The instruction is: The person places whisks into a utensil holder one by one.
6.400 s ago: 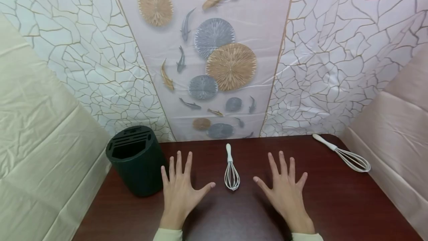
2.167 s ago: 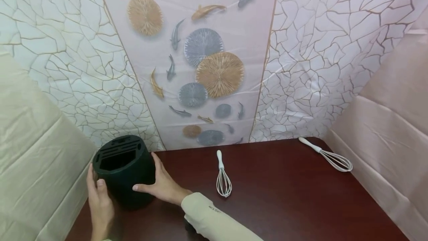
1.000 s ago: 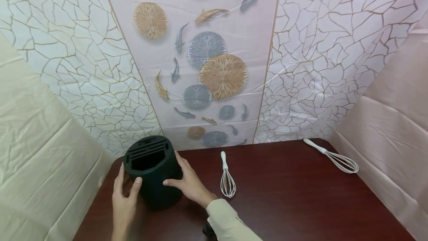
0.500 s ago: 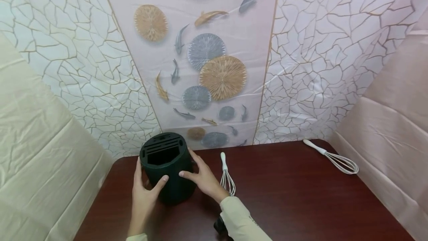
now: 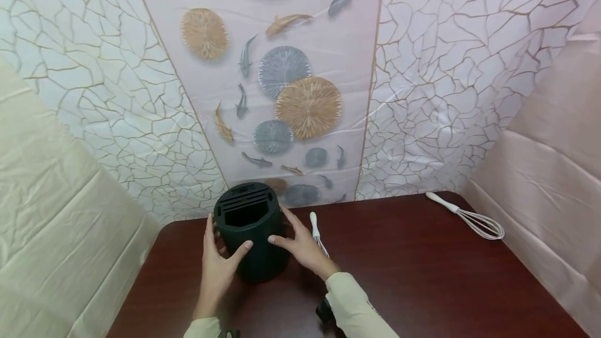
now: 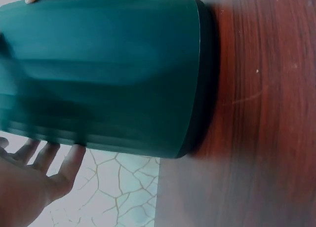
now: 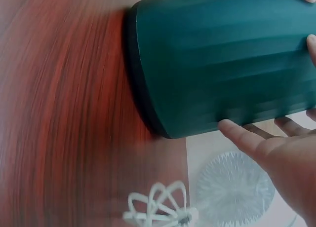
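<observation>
A dark green knife block (image 5: 258, 257) with slots and one large opening in its top stands upright, left of the middle in the head view. My left hand (image 5: 217, 270) grips its left side, thumb on the front face and fingers around the side. From the right, my right hand (image 5: 305, 246) holds it the same way. Both wrist views show fingertips against the smooth green wall (image 6: 113, 79), its dark base close over the wood. Just right of my right hand lies a white whisk (image 5: 315, 224), its wire loops (image 7: 158, 207) partly hidden by that hand in the head view.
A second white whisk (image 5: 474, 220) lies at the back right corner of the dark red wooden table (image 5: 422, 275). Patterned cloth (image 5: 310, 108) rises behind the table's back edge. Beige cloth panels (image 5: 70, 213) slope along both sides.
Earlier both hands were spread over the table, with the knife block at the left. They have since taken hold of it and moved it right, close to the near whisk.
</observation>
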